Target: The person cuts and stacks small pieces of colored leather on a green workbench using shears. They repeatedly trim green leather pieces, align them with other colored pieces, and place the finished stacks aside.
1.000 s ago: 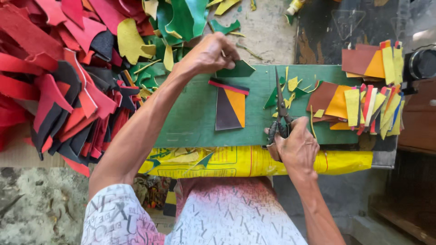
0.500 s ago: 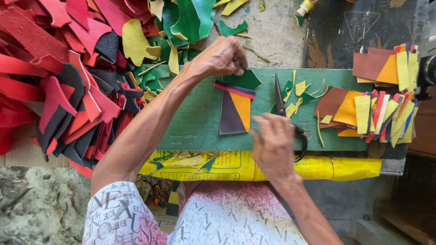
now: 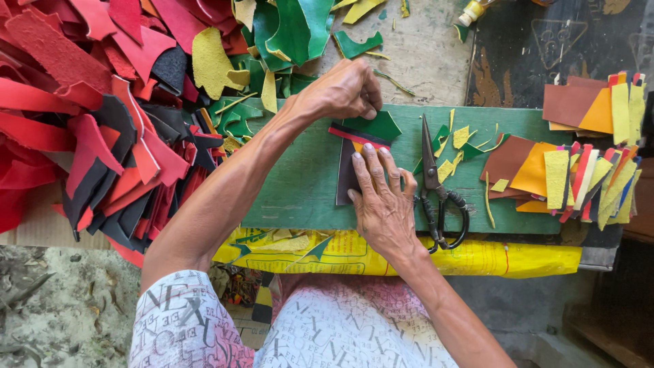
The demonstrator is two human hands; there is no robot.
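On a green board (image 3: 300,191) lies a small patchwork piece (image 3: 345,178) of dark brown, red and orange leather. My right hand (image 3: 381,197) lies flat on it, fingers spread and pressing down, holding nothing. My left hand (image 3: 344,92) reaches over the board's far edge and pinches a green leather scrap (image 3: 380,127) at the top of the patchwork piece. Black scissors (image 3: 439,191) lie on the board just right of my right hand, with no hand on them.
A big heap of red, black and green leather scraps (image 3: 102,116) fills the left. Cut strips and brown and orange pieces (image 3: 579,170) are stacked at the right. A yellow bag (image 3: 518,259) runs along the board's near edge. A glue bottle (image 3: 472,11) lies at the top.
My right hand let go of the scissors, left them on the board and moved left onto the patchwork piece. My left hand stayed at the green scrap.
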